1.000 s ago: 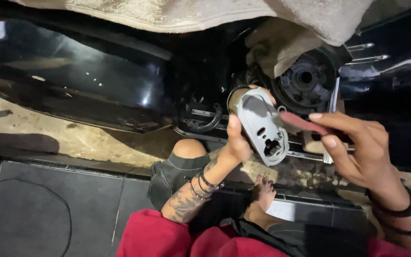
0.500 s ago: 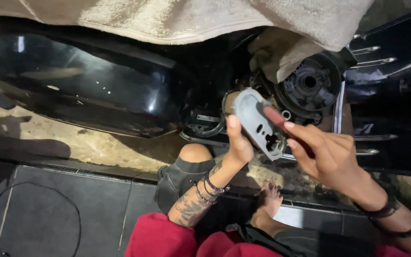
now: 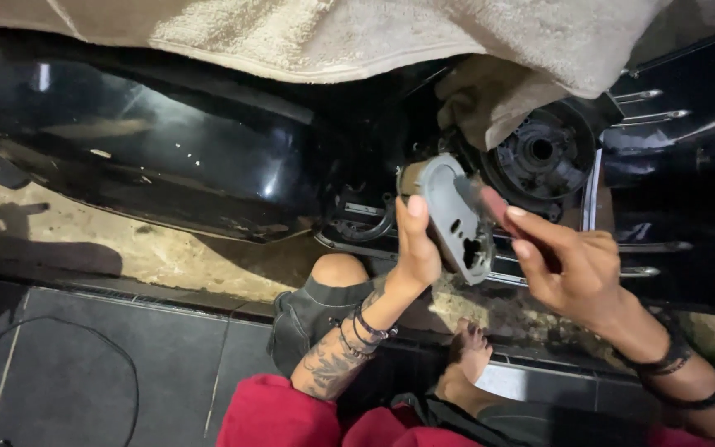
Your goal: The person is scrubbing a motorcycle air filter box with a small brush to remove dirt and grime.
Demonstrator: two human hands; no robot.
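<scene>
Left hand (image 3: pixel 418 248): we clamp the grey cover (image 3: pixel 455 217), tilted, just in front of the black hub (image 3: pixel 542 153). Right hand (image 3: pixel 577 269): fingers pinch a reddish strip (image 3: pixel 498 211) now pressed against the cover's face. A second ago the strip hung clear to the right; contact suggests rubbing has begun. Towel (image 3: pixel 357 33) drapes above.

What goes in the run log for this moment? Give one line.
left hand: holds grey cover plate | right hand: rubs reddish strip on it | behind: black hub

Dim scene lit from near the camera: glare spots on the glossy black body panel (image 3: pixel 167 157), deep shadows beneath, corners dark, slight wide-angle bending.
</scene>
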